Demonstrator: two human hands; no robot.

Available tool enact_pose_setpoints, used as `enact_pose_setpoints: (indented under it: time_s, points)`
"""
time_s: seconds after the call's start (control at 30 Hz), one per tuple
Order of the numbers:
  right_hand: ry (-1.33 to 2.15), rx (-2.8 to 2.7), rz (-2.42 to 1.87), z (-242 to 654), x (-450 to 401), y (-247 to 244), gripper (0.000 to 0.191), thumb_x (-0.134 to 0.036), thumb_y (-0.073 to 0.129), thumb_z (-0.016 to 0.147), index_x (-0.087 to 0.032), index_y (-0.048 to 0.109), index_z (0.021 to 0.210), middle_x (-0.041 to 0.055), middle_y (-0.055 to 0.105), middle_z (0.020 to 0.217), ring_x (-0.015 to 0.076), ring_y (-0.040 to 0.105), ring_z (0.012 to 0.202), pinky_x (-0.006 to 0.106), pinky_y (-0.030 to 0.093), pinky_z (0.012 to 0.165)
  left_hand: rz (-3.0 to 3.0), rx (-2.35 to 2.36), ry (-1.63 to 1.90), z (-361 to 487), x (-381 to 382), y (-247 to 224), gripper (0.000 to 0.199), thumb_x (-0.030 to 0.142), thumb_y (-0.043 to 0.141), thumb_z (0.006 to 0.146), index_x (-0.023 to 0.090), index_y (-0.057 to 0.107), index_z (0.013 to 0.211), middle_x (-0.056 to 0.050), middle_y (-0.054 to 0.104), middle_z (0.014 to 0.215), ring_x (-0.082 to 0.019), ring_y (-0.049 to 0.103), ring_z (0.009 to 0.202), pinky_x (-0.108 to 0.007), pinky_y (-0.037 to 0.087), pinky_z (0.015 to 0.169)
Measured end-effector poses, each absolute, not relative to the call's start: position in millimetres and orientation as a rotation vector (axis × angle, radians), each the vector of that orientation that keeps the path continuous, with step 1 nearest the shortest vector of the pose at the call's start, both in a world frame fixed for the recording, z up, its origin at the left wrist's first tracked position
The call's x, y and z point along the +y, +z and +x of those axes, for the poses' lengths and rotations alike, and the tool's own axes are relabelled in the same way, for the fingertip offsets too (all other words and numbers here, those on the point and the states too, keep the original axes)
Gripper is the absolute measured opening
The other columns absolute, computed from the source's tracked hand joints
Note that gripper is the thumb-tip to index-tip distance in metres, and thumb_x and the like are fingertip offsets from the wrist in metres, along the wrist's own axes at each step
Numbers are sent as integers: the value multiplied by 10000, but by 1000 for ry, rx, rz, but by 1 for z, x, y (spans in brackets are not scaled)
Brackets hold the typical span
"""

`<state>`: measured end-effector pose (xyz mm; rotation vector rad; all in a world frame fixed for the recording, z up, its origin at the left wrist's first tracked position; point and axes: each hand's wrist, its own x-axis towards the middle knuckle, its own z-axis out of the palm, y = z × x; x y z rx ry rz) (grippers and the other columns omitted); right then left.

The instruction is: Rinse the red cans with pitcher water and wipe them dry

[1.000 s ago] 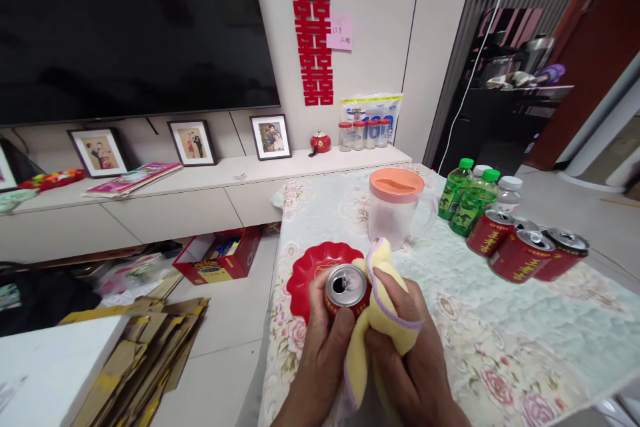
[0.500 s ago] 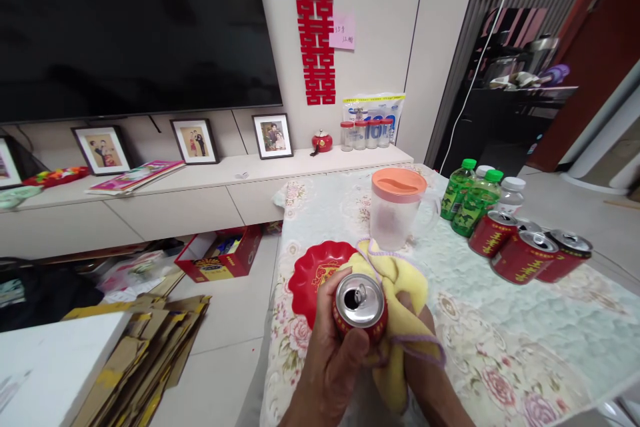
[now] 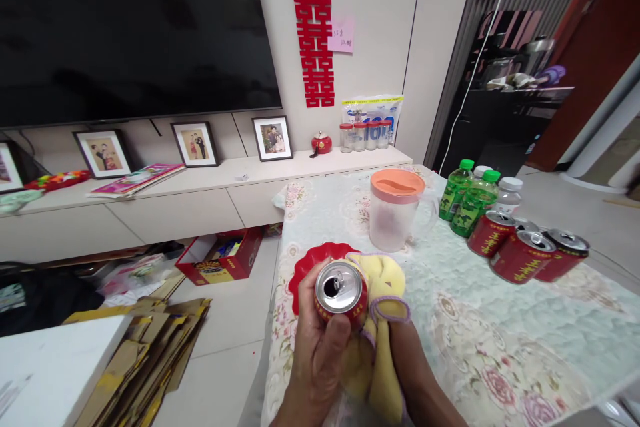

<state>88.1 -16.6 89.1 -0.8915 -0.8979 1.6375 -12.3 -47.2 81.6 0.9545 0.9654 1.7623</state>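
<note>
My left hand [image 3: 320, 353] is wrapped round an opened red drink can [image 3: 340, 290], its silver top tilted toward me and the tab raised. A yellow cloth [image 3: 383, 280] with a purple edge is pressed against the can's right side. My right hand [image 3: 400, 337] is mostly covered by this cloth, its fingers hidden in the folds. Under and behind the can lies a red scalloped plate [image 3: 320, 253], partly hidden by the can and the cloth. A clear pitcher [image 3: 393, 227] with an orange lid stands just beyond the cloth.
Several red cans [image 3: 523, 257] stand at the table's right, with green-capped bottles [image 3: 473, 203] behind them. A flowered cloth [image 3: 480, 333] covers the table. Left on the floor are flattened cardboard [image 3: 150, 347], a white box [image 3: 55, 367] and a red carton [image 3: 220, 260]. Picture frames [image 3: 273, 139] line the cabinet.
Both hands have shifted left with the can and the yellow cloth, now covering more of the red plate. The cloth's folds have changed, hiding the right fingers.
</note>
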Motion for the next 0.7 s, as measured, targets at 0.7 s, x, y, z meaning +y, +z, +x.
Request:
enact_pose_setpoints:
  time_s: [0.7]
  points:
    - [985,-1440,-1037,112,-16,69,442,-556,602,1015,-221,744,1266,105,783,1207,302,719,1147,408,580,1003,918,947,1693,-23,-42,76,897,689,833,835,268,476,1541,-151,725,1339,-366,724,1223,-484,567,1087]
